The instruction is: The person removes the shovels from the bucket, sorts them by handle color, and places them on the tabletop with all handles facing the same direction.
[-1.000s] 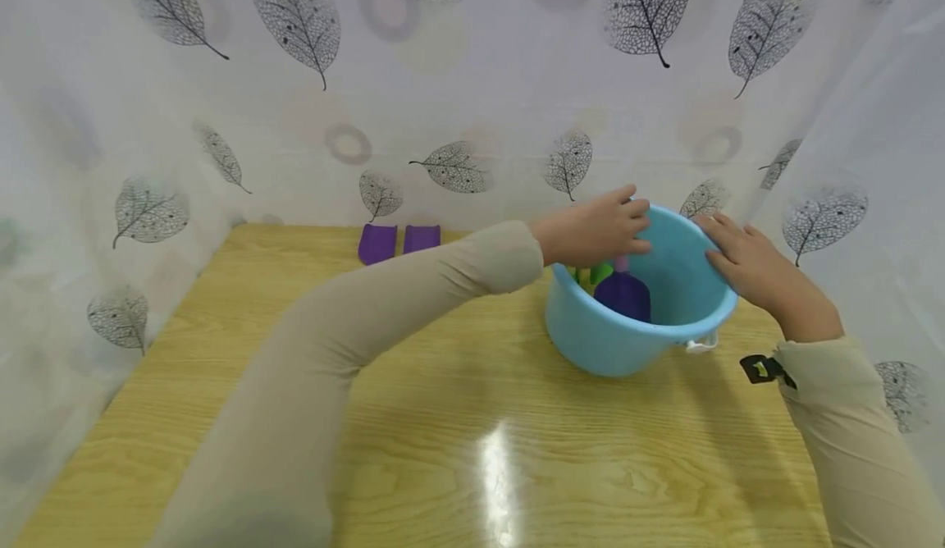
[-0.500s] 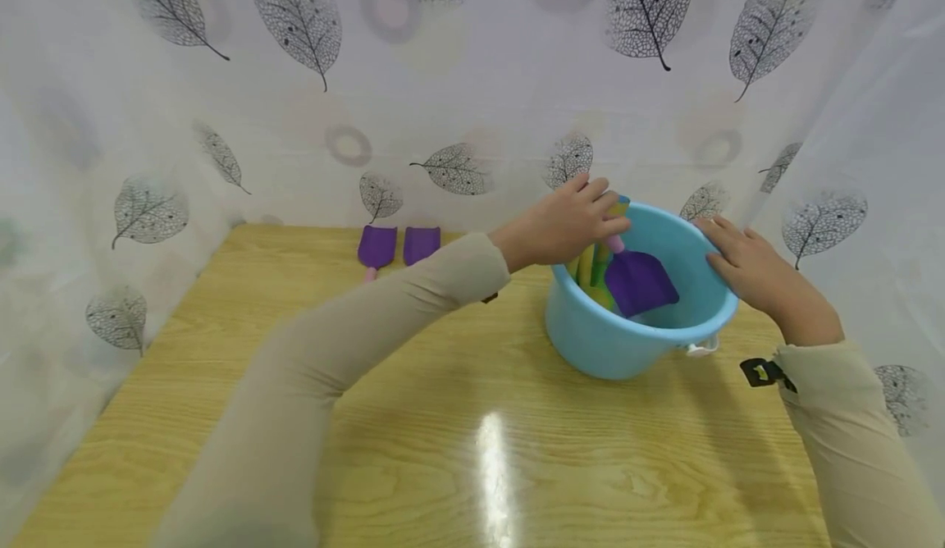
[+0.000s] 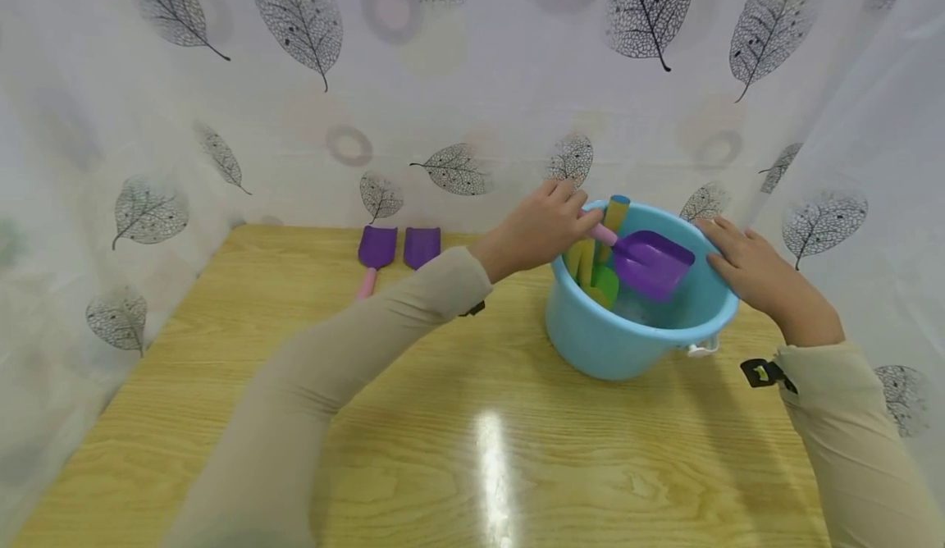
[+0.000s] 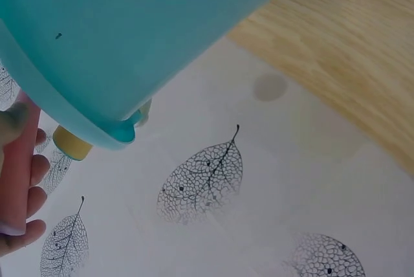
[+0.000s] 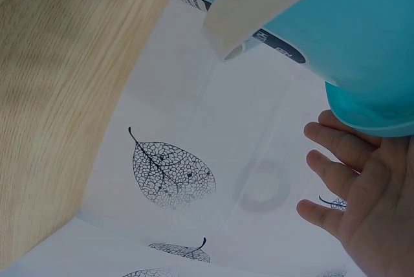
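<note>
Purple shovel point(image 3: 655, 265) is slanting over the bucket's point(image 3: 620, 347) inside, blade twd R, pink handle point(image 3: 604, 235) by the L rim. L hand point(image 3: 533, 230) is gripping that handle, fingers curled round. R hand point(image 3: 760, 277) is resting on the R rim, fingers approx. straight. Yellow & green tools point(image 3: 586, 262) are standing inside, L side. 2 more shovels point(image 3: 378, 247) are lying on the table point(image 3: 443, 449), back L. Leaf-print cloth point(image 3: 472, 80) is hanging behind.

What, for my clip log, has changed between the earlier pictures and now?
The left hand moved left, holding a purple shovel whose blade swung up and right. The right hand stayed on the blue bucket, which also stayed put.
</note>
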`<action>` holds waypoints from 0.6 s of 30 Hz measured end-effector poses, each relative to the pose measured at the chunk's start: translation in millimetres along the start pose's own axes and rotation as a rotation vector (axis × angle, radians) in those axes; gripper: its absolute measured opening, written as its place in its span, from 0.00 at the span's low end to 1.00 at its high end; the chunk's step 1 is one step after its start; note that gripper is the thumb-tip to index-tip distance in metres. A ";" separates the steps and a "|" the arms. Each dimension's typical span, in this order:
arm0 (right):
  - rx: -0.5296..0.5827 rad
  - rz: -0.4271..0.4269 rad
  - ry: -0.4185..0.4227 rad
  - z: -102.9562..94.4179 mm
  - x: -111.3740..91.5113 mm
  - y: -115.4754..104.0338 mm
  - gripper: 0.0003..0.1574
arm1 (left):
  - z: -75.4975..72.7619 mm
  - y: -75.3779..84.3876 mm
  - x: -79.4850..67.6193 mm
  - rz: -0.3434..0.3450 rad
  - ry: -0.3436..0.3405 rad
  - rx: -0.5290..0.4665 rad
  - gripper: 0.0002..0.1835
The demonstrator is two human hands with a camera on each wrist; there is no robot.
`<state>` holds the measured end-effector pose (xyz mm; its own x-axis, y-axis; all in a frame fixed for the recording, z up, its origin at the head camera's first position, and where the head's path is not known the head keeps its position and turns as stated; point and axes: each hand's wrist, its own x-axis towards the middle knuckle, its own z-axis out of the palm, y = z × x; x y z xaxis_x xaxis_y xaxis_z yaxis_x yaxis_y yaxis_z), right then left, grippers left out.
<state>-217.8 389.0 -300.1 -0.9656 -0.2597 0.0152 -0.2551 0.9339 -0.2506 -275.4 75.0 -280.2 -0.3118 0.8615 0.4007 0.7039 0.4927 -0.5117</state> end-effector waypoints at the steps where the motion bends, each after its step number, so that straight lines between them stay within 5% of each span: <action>1: 0.001 0.002 -0.002 0.0 0.2 0.0 0.33 | 1.0 0.6 -0.9 -0.006 -0.004 0.007 0.14; 9: 0.005 0.011 -0.009 1.2 0.8 0.2 0.33 | 6.0 4.1 -6.7 -0.022 0.009 0.007 0.13; 18: 0.003 0.005 -0.004 1.0 1.3 0.0 0.34 | 6.3 7.3 -16.3 -0.090 0.153 -0.002 0.16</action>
<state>-219.0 388.4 -301.0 -0.9666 -0.2563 0.0100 -0.2504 0.9343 -0.2536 -269.3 65.3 -295.2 -0.2735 0.7851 0.5557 0.6785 0.5670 -0.4671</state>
